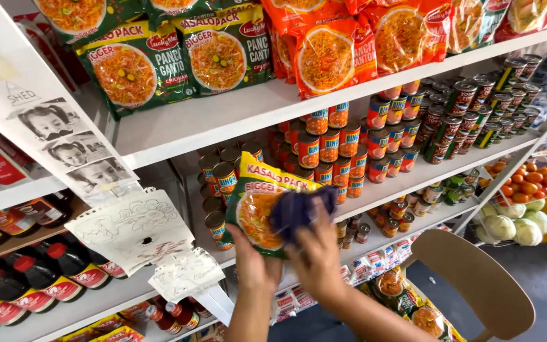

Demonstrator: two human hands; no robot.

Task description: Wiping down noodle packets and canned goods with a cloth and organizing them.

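From the head camera, you are looking down and across at white shop shelves (pixel 235 117) while both your hands are working in front of the middle tier. Your left hand (pixel 252 263) is gripping the lower edge of a green noodle pack (pixel 256 206), fingers curled around it from below, and is holding it up tilted in front of the stacked cans. Your right hand (pixel 316 253) is pressing a dark blue cloth (pixel 300 210) against the face of that pack, with the fingers closed over the cloth, so the cloth is covering the right part of the pack's front.

Just behind the pack, rows of red and orange cans (pixel 333 149) are standing stacked on the middle shelf, and darker cans (pixel 470 107) are filling the shelf farther right. Above them, more green noodle packs (pixel 178 60) and orange noodle packs (pixel 343 50) are lying on the top shelf. At the left, dark sauce bottles (pixel 45 275) with red caps are standing on a lower shelf, beside paper drawings (pixel 131 228) taped to the upright. A wooden chair back (pixel 476 285) is showing at lower right, with cabbages (pixel 514 225) and orange fruit (pixel 527 180) beyond it.
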